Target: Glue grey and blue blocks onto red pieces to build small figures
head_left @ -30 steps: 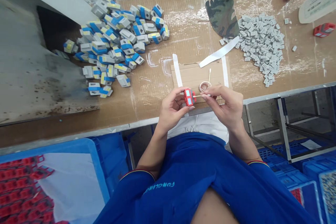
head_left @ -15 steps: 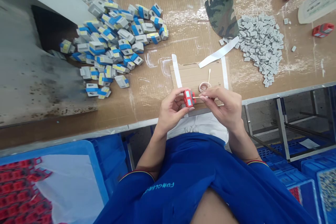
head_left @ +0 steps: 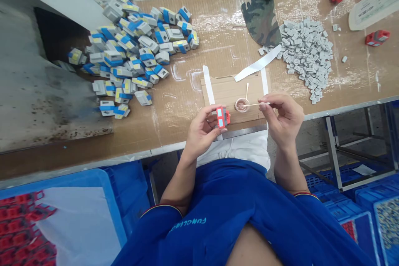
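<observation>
Near the table's front edge, my left hand [head_left: 202, 131] grips a small red toy piece [head_left: 221, 117] with two pale windows and a grey part. To its right, my right hand [head_left: 282, 118] pinches a thin cotton swab [head_left: 253, 104], whose far tip is at a small round cup [head_left: 241, 105]. The cup stands on a cardboard sheet [head_left: 222, 87] fixed with white tape strips. A second swab [head_left: 247, 89] leans at the back of the cup.
White-and-blue toy parts [head_left: 140, 54] are heaped at the left, small grey pieces [head_left: 307, 50] at the right beside a camouflage cloth [head_left: 262, 18]. A bottle [head_left: 374, 8] lies near red pieces [head_left: 377, 38]. Blue crates [head_left: 109, 199] stand below the table.
My right hand has moved right, away from the red piece, and the swab tip has gone from that piece to the cup. My left hand still holds the red piece.
</observation>
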`<move>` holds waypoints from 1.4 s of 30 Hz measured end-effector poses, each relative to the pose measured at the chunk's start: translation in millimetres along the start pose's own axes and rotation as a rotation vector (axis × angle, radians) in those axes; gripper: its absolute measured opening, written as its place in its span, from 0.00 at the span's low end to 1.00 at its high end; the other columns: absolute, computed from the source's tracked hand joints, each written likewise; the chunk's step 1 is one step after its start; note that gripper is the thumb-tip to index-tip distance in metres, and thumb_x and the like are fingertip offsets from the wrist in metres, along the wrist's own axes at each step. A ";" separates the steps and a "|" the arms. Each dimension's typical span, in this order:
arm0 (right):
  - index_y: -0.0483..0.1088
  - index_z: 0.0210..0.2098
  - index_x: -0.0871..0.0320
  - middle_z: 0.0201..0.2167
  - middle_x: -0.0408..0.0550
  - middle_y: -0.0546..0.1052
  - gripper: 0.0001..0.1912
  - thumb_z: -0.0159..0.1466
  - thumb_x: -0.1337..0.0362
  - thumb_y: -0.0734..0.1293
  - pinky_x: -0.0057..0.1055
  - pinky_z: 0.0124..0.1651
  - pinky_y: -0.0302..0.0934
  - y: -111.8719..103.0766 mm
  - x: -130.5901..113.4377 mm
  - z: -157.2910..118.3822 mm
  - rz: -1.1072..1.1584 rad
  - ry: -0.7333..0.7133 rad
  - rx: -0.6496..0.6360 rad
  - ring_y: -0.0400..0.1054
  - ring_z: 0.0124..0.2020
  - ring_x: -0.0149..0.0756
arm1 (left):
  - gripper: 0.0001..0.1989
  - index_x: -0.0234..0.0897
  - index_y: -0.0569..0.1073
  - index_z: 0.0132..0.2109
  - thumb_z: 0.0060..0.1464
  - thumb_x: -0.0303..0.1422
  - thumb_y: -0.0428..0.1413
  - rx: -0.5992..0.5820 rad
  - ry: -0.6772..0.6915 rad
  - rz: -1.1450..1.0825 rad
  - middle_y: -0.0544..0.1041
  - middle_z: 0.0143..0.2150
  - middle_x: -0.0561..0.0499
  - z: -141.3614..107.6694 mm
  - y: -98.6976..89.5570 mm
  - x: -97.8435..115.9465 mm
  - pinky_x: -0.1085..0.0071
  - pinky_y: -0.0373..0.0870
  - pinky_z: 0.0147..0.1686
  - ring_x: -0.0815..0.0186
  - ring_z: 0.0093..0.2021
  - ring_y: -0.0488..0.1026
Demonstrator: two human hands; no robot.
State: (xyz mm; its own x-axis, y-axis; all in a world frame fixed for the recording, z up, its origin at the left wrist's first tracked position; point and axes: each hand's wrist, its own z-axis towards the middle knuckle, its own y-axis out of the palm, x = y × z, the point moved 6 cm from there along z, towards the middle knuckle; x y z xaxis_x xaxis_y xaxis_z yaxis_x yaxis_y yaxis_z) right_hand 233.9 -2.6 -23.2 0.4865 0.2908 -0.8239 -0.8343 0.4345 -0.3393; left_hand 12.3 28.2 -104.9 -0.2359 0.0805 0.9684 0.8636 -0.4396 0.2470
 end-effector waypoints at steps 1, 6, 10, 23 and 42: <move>0.80 0.39 0.50 0.35 0.43 0.84 0.03 0.72 0.63 0.74 0.33 0.36 0.71 -0.4 3.7 -0.8 -0.005 0.009 0.004 0.78 0.35 0.35 | 0.26 0.42 0.75 0.63 0.60 0.31 0.71 -0.001 -0.001 0.003 0.80 0.65 0.40 -0.2 -0.1 0.5 0.66 0.87 0.54 0.58 0.55 0.86; 0.79 0.37 0.51 0.35 0.45 0.84 0.08 0.73 0.58 0.72 0.35 0.35 0.71 4.4 15.3 -4.4 -0.076 0.041 -0.019 0.78 0.36 0.37 | 0.27 0.41 0.72 0.61 0.59 0.31 0.72 0.017 -0.043 0.024 0.78 0.69 0.36 -2.7 -0.5 -1.1 0.65 0.86 0.55 0.59 0.56 0.86; 0.79 0.37 0.51 0.35 0.46 0.84 0.11 0.73 0.54 0.71 0.35 0.35 0.71 5.1 20.6 -4.7 -0.097 0.074 -0.009 0.78 0.37 0.38 | 0.26 0.42 0.69 0.59 0.60 0.35 0.72 -0.012 -0.054 0.017 0.79 0.68 0.35 -3.3 2.2 -1.9 0.65 0.85 0.56 0.56 0.62 0.83; 0.77 0.58 0.49 0.46 0.48 0.84 0.18 0.73 0.50 0.71 0.33 0.38 0.73 -4.7 37.8 -2.6 -0.063 0.072 -0.074 0.78 0.37 0.35 | 0.27 0.39 0.74 0.56 0.53 0.31 0.76 0.031 0.057 0.069 0.83 0.60 0.40 -2.2 0.1 1.1 0.69 0.84 0.53 0.61 0.56 0.84; 0.80 0.45 0.51 0.45 0.51 0.81 0.12 0.67 0.67 0.66 0.45 0.53 0.72 -71.3 120.7 59.0 -0.689 0.046 -0.275 0.76 0.48 0.47 | 0.28 0.39 0.75 0.59 0.55 0.34 0.75 0.019 0.006 0.069 0.83 0.58 0.40 -4.5 0.9 -4.7 0.65 0.85 0.53 0.60 0.53 0.85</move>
State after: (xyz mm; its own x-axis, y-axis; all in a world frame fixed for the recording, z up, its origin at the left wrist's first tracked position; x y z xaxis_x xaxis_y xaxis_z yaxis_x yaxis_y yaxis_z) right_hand 367.4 51.7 -71.7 0.9165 -0.0093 -0.3998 -0.3821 0.2750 -0.8823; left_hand 12.2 23.5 -109.3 -0.1777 0.0453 0.9830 0.8861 -0.4271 0.1798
